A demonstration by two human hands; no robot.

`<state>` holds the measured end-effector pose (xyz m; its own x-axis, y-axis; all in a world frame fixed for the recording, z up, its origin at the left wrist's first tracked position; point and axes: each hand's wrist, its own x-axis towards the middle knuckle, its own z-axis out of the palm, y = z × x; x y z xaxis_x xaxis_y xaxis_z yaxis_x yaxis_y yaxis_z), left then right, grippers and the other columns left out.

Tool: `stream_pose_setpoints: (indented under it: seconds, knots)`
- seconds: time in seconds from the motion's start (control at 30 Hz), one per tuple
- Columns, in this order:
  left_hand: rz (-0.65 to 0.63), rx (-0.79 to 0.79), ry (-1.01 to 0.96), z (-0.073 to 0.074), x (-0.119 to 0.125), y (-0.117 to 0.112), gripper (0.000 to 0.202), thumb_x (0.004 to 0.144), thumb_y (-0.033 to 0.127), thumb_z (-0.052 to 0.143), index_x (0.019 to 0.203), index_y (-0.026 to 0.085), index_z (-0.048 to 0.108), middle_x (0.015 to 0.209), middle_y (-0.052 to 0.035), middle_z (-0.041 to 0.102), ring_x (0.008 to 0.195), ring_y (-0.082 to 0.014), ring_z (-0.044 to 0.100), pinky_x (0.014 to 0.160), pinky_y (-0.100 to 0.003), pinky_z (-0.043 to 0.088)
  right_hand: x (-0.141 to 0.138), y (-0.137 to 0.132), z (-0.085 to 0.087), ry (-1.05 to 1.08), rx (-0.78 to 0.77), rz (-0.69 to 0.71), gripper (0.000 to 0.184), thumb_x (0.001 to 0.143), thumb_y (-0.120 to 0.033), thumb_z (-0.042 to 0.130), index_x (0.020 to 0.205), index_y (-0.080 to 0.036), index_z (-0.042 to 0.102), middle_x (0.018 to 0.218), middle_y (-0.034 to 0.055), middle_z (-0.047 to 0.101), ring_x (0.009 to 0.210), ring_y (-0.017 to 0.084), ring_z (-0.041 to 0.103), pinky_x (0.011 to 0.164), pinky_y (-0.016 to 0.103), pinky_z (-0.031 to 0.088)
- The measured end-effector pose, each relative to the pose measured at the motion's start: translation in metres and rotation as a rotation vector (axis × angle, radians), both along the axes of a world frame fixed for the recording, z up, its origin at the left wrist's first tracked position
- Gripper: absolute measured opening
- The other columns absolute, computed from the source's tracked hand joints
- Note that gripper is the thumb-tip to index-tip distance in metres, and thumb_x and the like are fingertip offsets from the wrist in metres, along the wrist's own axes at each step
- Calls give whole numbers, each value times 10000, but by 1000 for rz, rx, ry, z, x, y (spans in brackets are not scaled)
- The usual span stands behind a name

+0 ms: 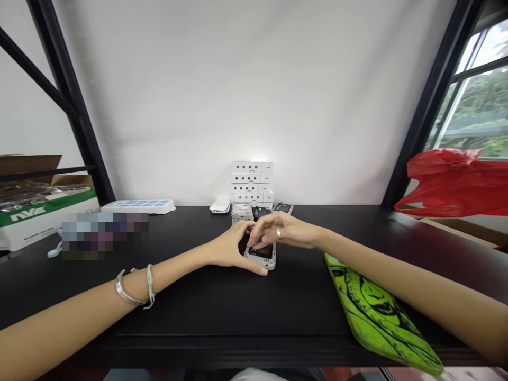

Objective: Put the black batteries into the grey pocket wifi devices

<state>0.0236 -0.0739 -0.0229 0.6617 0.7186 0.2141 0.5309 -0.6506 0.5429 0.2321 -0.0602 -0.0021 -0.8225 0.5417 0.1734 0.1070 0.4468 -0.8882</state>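
An opened smartphone (261, 255) with a pale metal frame and dark exposed inside lies on the black table, under both hands. My left hand (229, 250) wraps its left side, with the thumb along the lower edge. My right hand (282, 232), wearing a silver ring, reaches over from the right, its fingertips at the phone's upper part. These fingers cross the left hand's and hide most of the phone's top half. Whatever they touch inside is hidden.
Several more phones (242, 210) lie just beyond the hands, before a stack of white boxes (251, 182). A bright green printed mat (377, 312) lies at right, a red plastic bag (452, 182) hangs farther right, and a cardboard box (39, 201) stands at left.
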Motion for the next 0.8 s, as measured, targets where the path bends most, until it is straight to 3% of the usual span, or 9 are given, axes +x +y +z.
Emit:
stream_pose_setpoints:
  seconds: [0.17, 0.33, 0.53, 0.63, 0.73, 0.8]
  knots:
    - [55, 19, 143, 1, -1, -2, 946, 469, 678, 733, 1249, 235, 430, 1130, -73, 418, 1160, -324, 399, 994, -481, 382, 3, -2, -1, -295, 427, -302, 281, 746, -426, 645, 888, -183, 645, 854, 39, 629, 745, 154, 562, 656, 296, 459]
    - [6, 27, 106, 2, -2, -1, 904, 556, 651, 707, 1305, 263, 382, 1175, -74, 426, 1173, -317, 394, 1011, -483, 359, -2, -1, -7, -394, 549, -431, 415, 717, -531, 630, 939, -181, 604, 918, 66, 590, 772, 177, 548, 635, 304, 447]
    - [85, 58, 103, 0, 2, -3, 927, 518, 674, 710, 1280, 225, 429, 1163, -99, 452, 1130, -338, 437, 955, -489, 407, -20, 1, 0, -457, 372, -486, 362, 685, -533, 646, 732, -193, 532, 701, 25, 536, 595, 147, 473, 472, 278, 347]
    - [115, 64, 54, -2, 3, -2, 898, 516, 662, 719, 1255, 220, 463, 1170, -100, 470, 1130, -341, 443, 947, -484, 417, -16, -5, 8, -345, 301, -518, 408, 632, -488, 714, 829, -201, 500, 765, 9, 519, 663, 150, 481, 518, 271, 384]
    - [109, 63, 3, -4, 2, -1, 824, 534, 634, 726, 1218, 234, 497, 1130, -78, 502, 1109, -323, 465, 942, -475, 426, -7, -15, 14, -251, 168, -391, 514, 616, -320, 762, 1018, -241, 454, 755, -31, 502, 672, 134, 495, 561, 266, 430]
    - [109, 51, -10, -6, 2, -1, 811, 534, 621, 732, 1206, 229, 501, 1125, -77, 509, 1102, -322, 476, 934, -479, 435, -3, -18, 16, -178, -6, -310, 604, 644, -215, 741, 1134, -275, 393, 708, -58, 495, 657, 126, 528, 600, 281, 473]
